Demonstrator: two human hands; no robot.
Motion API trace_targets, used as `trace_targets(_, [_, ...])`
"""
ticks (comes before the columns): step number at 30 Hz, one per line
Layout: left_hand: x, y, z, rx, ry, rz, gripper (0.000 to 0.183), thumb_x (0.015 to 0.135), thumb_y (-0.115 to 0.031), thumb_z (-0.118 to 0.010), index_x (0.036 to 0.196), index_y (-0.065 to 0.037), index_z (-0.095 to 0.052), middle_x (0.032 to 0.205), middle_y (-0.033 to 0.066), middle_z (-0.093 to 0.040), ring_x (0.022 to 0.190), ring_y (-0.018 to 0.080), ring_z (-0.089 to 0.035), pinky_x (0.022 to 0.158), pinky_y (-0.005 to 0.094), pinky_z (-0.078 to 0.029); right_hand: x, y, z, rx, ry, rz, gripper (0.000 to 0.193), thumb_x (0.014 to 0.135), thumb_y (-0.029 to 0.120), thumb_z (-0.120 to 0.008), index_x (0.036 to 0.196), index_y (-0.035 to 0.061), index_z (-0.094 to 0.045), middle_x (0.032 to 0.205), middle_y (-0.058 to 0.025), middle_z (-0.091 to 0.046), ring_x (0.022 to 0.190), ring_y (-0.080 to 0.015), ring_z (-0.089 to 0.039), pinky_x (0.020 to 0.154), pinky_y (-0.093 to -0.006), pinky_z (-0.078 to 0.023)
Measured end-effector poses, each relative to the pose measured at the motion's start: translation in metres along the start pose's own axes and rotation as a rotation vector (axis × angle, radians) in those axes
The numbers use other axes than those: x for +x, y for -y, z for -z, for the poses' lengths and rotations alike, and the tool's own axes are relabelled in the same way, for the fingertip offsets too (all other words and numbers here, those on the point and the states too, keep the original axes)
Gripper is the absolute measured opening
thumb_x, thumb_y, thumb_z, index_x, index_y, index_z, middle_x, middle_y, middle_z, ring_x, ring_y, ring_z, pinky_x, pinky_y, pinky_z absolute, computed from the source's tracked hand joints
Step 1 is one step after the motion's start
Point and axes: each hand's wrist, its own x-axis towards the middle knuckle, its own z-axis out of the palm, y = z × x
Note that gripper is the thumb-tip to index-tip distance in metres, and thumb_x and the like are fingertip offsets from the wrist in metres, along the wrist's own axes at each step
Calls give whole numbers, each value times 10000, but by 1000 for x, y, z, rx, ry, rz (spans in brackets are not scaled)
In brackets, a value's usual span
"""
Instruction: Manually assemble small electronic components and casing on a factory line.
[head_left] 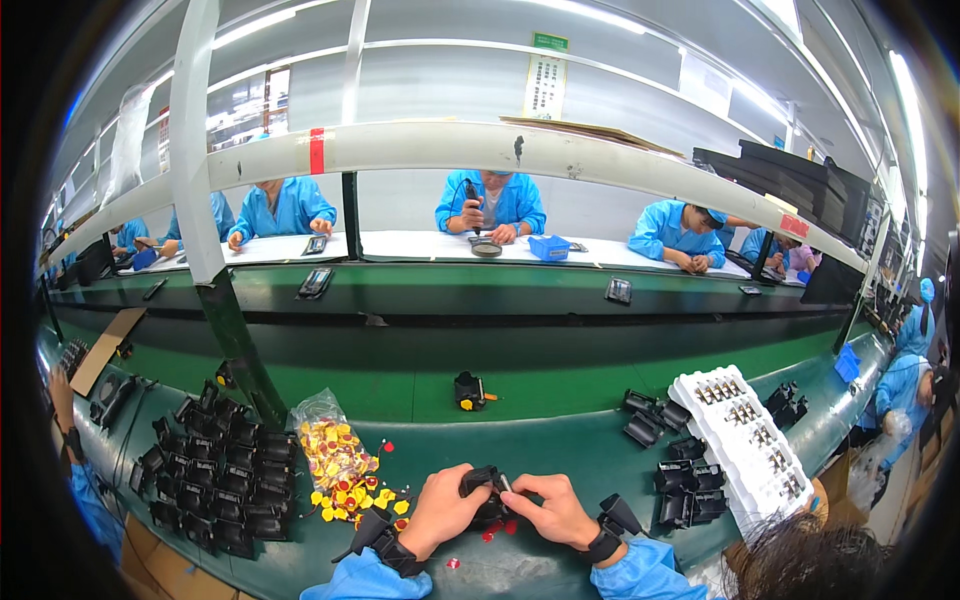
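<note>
My left hand (pixel 446 508) is closed round a black plastic housing (pixel 480 481) held just above the green bench (pixel 560 450). From the other side my right hand (pixel 552 514) pinches a small silvery piece (pixel 504 482) at the housing's edge. The fingers hide much of both, so whether the piece sits inside cannot be made out. Small red bits (pixel 489 536) lie on the bench under my hands. Left of them, yellow and red stickers (pixel 357 494) spill from a clear plastic bag (pixel 318 408).
Rows of black housings (pixel 215 470) cover the bench's left; more housings (pixel 690 480) stand at right beside a white foam tray (pixel 735 400) of metal parts. Another housing (pixel 467 390) rests on the green belt ahead. A white post (pixel 200 150) rises front left. People in blue work opposite.
</note>
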Motion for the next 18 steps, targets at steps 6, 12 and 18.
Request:
trace_targets(6, [-4,-8,4,-147,59,-3,219,857,-180,-677,865,32,-626,690,63,-590,639,113,-540,587,299,-431,-2,-7,-5,50,-49,-50,209,923,181,-665,868,-20,-647,663,-76,-619,575,-112,-516,544,-285,-420])
trace_targets(12, [-4,-5,4,-286,101,34,200,868,-163,-670,874,29,-620,695,22,-580,641,87,-516,582,280,-425,-1,-8,-6,35,25,-127,212,938,186,-647,899,-22,-656,641,-37,-566,574,-88,-480,525,-287,-388])
trace_targets(18, [-5,-5,-3,-86,34,-58,221,887,-193,-666,866,21,-614,694,51,-590,619,113,-521,575,299,-437,-1,-9,-5,-113,7,34,207,924,163,-639,845,-28,-645,632,-107,-584,525,-174,-503,511,-322,-399])
